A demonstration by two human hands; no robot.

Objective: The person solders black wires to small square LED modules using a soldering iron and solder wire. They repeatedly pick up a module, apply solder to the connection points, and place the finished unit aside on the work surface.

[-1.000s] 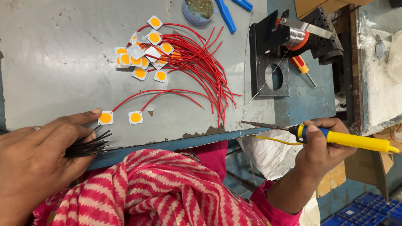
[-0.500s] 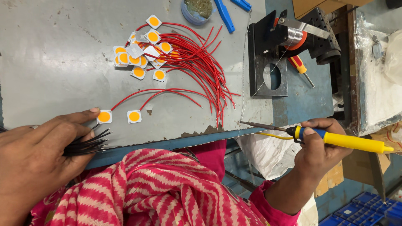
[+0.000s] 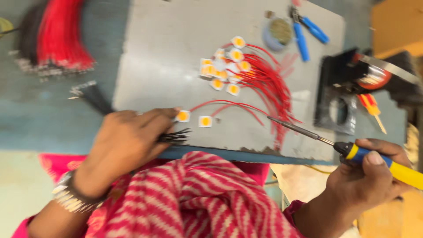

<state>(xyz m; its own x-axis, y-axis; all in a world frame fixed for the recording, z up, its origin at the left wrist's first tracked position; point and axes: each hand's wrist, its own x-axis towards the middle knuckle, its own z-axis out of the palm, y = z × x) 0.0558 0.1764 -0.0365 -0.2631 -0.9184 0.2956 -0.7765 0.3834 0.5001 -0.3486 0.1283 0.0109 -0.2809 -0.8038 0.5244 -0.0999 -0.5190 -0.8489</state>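
- You are at the soldering step, as I judge it: your right hand (image 3: pixel 368 176) grips the yellow-and-blue soldering iron (image 3: pixel 352 152), its fingers wrapped tight round the handle, with the thin tip pointing toward ten o'clock over the grey worktop (image 3: pixel 167 44).
- Your left hand (image 3: pixel 128 141) has its fingers closed on a bunch of short black wires (image 3: pixel 174 137), whose ends fan out toward three o'clock.
- One forefinger tip touches a small white square chip with an orange centre (image 3: pixel 182 116); a second such chip (image 3: pixel 205 121) lies just beside it at three o'clock, apart from the fingers.
- Thin red leads (image 3: pixel 229 105) run from these two chips toward the iron's tip, which stays well apart from both.
- The next move, to my mind, calls for one black wire end laid on a chip pad, held steady, and the tip brought in from four o'clock.
- A heap of finished chips with red leads (image 3: pixel 229 70) lies at twelve o'clock from the pair.
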